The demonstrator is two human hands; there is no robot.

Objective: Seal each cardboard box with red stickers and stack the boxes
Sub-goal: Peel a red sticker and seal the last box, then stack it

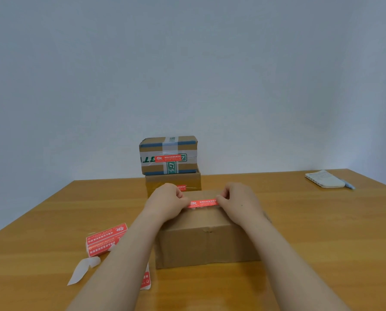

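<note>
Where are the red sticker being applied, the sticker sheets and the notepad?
red sticker (pixel 202 203): head view, printed middle between the hands.
sticker sheets (pixel 105 240): head view, top sheet's red face.
notepad (pixel 325 178): head view, white cover centre.

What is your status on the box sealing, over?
Left hand and right hand pinching red sticker over plain brown cardboard box. Two stickered boxes stacked behind. Nothing in the way.

Room was pretty bare: plain pale blue-grey wall (pixel 187 63), orange-toned wooden table (pixel 322 232) pushed against it, soft even light. A small notepad (pixel 325 178) sat far right.
</note>
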